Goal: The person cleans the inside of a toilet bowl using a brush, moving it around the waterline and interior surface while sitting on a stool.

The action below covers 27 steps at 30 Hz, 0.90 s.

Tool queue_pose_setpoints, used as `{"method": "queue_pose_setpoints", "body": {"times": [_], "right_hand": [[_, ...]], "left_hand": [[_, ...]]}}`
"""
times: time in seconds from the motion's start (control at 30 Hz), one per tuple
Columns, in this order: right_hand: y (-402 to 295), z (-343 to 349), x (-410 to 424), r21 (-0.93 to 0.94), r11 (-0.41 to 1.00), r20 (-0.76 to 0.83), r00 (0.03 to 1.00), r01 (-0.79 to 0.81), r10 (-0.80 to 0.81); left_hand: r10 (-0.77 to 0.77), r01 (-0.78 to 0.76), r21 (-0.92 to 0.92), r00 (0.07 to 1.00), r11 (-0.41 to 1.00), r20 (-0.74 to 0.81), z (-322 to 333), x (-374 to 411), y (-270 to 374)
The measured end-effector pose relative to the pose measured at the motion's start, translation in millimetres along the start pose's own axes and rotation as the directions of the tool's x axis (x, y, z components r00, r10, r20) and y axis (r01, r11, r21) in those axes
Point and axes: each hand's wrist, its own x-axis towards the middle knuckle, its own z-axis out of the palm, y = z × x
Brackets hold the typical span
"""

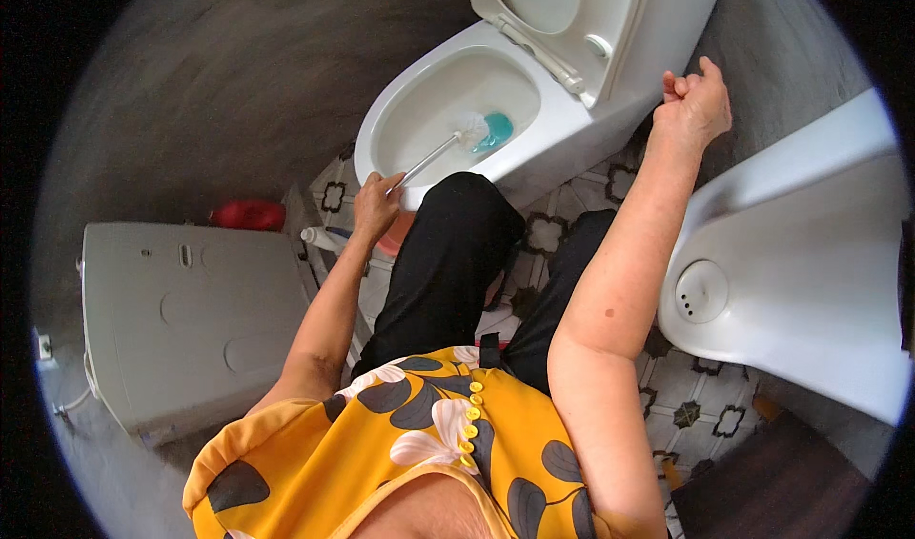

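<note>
The toilet brush [473,130] has a metal handle, white bristles and a teal part at its head. My left hand [377,203] grips the handle near the front rim of the white toilet bowl [386,110], with the brush head down inside the bowl. The toilet seat and lid [550,3] are raised against the tank. My right hand [693,103] is held out beside the tank, its fingers loosely curled and nothing visible in it.
A grey-white appliance [193,317] stands on the left, with a red object [248,215] behind it. A white bottle [323,239] and a pinkish basin [395,235] are near my left forearm. On the right is a white ceramic urinal [793,289]. Patterned tiles [686,414] cover the floor.
</note>
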Motion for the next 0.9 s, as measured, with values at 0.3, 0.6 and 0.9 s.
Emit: {"method": "queue_pose_setpoints", "body": {"times": [0.3,0.6,0.9], "right_hand": [[40.0,20.8,-31.4,-0.153,0.925,0.311,0.906,0.348,-0.289],[46.5,18.3,-38.6,-0.259,0.949,0.621,0.783,0.18,0.021],[63.3,23.4,-46.0,-0.595,0.714,0.639,0.756,0.369,0.142]], "left_hand": [[0.043,-0.014,-0.372,0.997,0.928,0.07,5.8,2.1,-45.4],[-0.119,0.269,-0.217,0.841,0.938,0.527,-63.4,65.7,-35.6],[0.098,-0.189,0.316,0.955,0.93,0.282,-49.2,85.2,-15.5]]}}
